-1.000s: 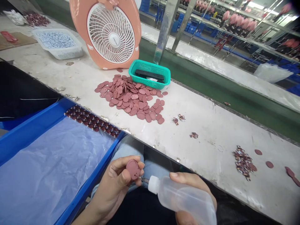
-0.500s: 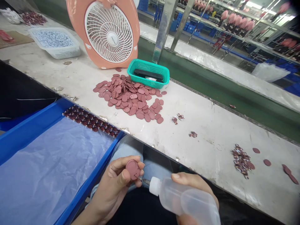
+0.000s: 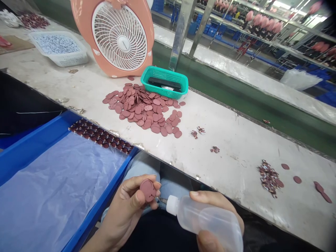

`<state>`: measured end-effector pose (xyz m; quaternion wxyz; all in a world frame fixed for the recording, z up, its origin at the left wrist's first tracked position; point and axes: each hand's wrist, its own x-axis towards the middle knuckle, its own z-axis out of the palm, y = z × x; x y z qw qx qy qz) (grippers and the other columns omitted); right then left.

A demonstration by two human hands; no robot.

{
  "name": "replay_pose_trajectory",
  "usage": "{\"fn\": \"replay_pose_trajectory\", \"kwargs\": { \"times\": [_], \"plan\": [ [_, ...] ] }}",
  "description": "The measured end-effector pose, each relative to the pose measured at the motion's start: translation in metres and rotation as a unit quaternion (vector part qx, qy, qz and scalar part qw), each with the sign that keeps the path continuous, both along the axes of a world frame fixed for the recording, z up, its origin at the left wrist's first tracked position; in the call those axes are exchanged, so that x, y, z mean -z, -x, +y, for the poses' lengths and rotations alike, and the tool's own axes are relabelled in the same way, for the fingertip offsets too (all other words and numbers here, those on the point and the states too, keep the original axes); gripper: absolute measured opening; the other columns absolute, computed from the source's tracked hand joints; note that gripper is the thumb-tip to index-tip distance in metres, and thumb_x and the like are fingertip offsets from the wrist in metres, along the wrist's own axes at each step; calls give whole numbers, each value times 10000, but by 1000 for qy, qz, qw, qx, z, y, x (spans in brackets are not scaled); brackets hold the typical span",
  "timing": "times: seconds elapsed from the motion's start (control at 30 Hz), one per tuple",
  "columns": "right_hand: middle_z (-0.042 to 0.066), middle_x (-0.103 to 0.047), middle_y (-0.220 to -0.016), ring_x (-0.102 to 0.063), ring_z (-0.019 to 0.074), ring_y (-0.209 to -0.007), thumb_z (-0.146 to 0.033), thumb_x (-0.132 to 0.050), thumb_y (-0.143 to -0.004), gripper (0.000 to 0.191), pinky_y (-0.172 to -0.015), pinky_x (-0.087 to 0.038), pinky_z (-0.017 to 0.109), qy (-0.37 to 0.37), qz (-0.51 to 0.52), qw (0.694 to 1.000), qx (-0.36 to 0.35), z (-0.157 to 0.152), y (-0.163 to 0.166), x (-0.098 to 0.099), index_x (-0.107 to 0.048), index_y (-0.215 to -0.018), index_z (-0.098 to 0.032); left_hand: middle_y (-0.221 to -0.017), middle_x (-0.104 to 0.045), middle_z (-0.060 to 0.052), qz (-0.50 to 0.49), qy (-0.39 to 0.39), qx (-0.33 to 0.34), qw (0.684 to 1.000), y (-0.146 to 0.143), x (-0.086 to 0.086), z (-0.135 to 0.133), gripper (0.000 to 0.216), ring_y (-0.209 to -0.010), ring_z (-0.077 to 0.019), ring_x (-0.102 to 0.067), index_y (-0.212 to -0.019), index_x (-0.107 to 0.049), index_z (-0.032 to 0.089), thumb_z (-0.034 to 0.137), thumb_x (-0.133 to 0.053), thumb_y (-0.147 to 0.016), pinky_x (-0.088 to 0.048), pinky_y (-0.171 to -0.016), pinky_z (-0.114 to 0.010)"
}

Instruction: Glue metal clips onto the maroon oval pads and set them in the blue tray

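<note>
Between the thumb and fingers of my left hand (image 3: 124, 204) is a reddish-brown oval disc (image 3: 147, 190) with small holes near one edge. My right hand (image 3: 223, 199) is wrapped round a translucent squeeze bottle (image 3: 210, 218) with a white cap and a thin metal tip. The bottle lies tilted, its tip (image 3: 162, 200) pointing left at the disc's lower right edge. Whether the tip touches the disc I cannot tell. On the bench beyond my hands lies a heap of similar discs (image 3: 147, 108).
A green basket (image 3: 143, 82) with a black object stands behind the heap, beside an orange fan (image 3: 84, 26). Small shiny pieces (image 3: 267, 178) lie on the bench (image 3: 236, 168) at right. Left, a blue tray (image 3: 126, 164) lined with sheeting holds rows of dark discs (image 3: 101, 136).
The bottle's tip has drawn slightly away from the holes toward the disc's edge. My left hand still grips the disc. The whole view has shifted a little.
</note>
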<state>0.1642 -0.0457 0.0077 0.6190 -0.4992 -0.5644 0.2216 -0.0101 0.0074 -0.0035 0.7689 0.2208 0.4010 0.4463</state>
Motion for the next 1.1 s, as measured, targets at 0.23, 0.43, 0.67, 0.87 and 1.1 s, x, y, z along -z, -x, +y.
{"fn": "replay_pose_trajectory", "kwargs": {
  "times": [0.23,0.43,0.67,0.87,1.1],
  "plan": [
    [-9,-562,-655,-492,134,-409,-567,-592,-914,391,-394,-414,290,24,32,999,-1,0,0,-5,-650,-1181,-287,-770,-790,-51,3,2,2,1000,-1,0,0,402,-615,-135,-655,-825,-844,260,535,-916,-541,-555,-539,-178],
    [5,-591,-664,-518,138,-418,-561,-595,-914,408,-350,-395,279,-3,27,999,22,5,0,-3,-653,-1182,-259,-793,-795,-44,5,0,8,1000,1,1,0,387,-621,-127,-645,-864,-843,281,532,-902,-576,-563,-576,-184],
    [9,-679,-703,-592,118,-450,-539,-609,-924,353,-377,-444,228,-46,-49,994,86,15,4,-16,-683,-1006,-203,-809,-789,-50,6,2,9,1000,2,3,-2,376,-590,-124,-612,-865,-844,280,514,-908,-578,-563,-590,-222],
    [8,-698,-742,-617,125,-487,-518,-590,-940,320,-429,-479,224,-27,-32,997,66,12,3,-12,-680,-1059,-236,-764,-774,-44,36,32,-32,998,-5,-7,-4,414,-570,-121,-575,-811,-843,261,537,-925,-514,-539,-566,-219],
    [7,-608,-597,-483,119,-378,-637,-536,-903,486,-335,-389,216,42,214,975,-51,13,-3,11,-683,-1106,-220,-719,-783,-62,60,63,-102,991,-11,-12,-2,482,-586,-149,-650,-787,-834,215,525,-954,-437,-538,-506,-187]
  ]
}}
